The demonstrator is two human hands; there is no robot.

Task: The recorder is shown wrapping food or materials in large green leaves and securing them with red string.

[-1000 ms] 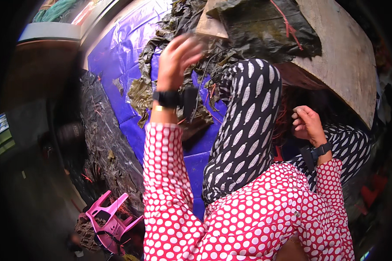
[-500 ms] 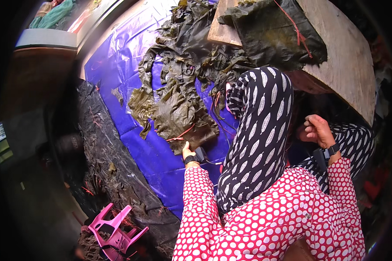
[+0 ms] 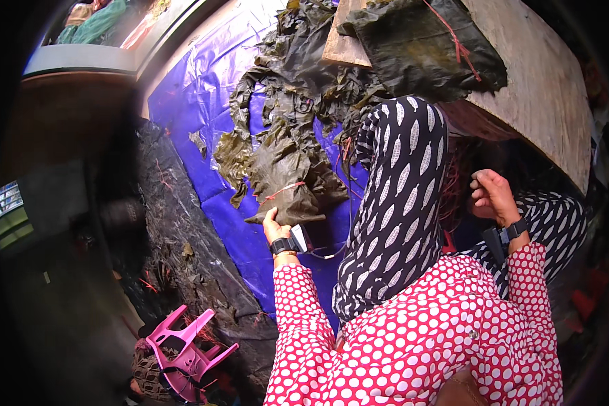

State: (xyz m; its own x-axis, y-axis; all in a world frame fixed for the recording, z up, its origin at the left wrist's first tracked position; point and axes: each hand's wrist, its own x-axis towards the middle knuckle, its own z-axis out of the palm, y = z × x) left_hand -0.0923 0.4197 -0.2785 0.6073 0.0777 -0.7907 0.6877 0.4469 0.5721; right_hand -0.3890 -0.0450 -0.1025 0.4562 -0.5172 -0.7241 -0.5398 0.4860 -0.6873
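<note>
Left arm is stretched forward, polka-dot sleeve running up from the lower edge, wrist strap showing, and the left hand (image 3: 275, 227) is pressed against the near edge of a bundle of dark green leaves (image 3: 287, 193). The fingers are tucked under or behind the leaves, so whether they are clamped on the bundle or just resting there cannot be told. That bundle carries a thin red tie (image 3: 283, 191) across it and lies on the blue tarp (image 3: 210, 115), at the near end of a long, loose heap of leaves (image 3: 298, 88) running away up the sheet.

Over on the other side, the right hand (image 3: 490, 196) is raised beside the knee, elbow bent, fingers curled into a loose fist; nothing visible inside it. It hovers just below a wooden board (image 3: 548, 88), where a second tied leaf packet (image 3: 426, 51) sits. A pink plastic stool (image 3: 186, 348) stands down at the lower left, well apart from both hands.
</note>
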